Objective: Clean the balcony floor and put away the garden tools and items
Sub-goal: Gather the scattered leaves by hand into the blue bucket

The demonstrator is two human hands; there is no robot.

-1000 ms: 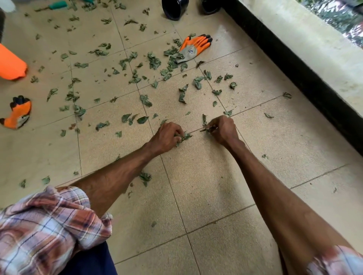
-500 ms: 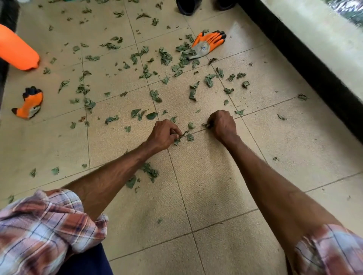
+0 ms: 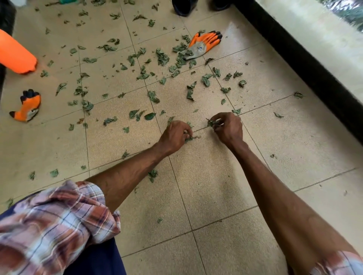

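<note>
Several green leaf scraps (image 3: 162, 57) litter the beige tiled balcony floor (image 3: 206, 180). My left hand (image 3: 174, 136) is low on the floor at the middle, fingers curled round a small bunch of leaves (image 3: 189, 139). My right hand (image 3: 228, 127), just to its right, pinches a few leaves (image 3: 210, 123) between thumb and fingers, slightly above the tiles. An orange and grey garden glove (image 3: 203, 44) lies among leaves at the upper middle. A second orange glove (image 3: 27, 107) lies crumpled at the far left.
An orange object (image 3: 15, 55) lies at the upper left edge. Two black pots (image 3: 184, 6) stand at the top. A black skirting (image 3: 306, 64) and a pale parapet wall (image 3: 324, 33) run along the right. A green-handled tool (image 3: 66, 1) shows at the top edge.
Both hands stayed on the same spot picking leaves. My right hand has lifted a little with leaves pinched. The camera view shifted slightly.
</note>
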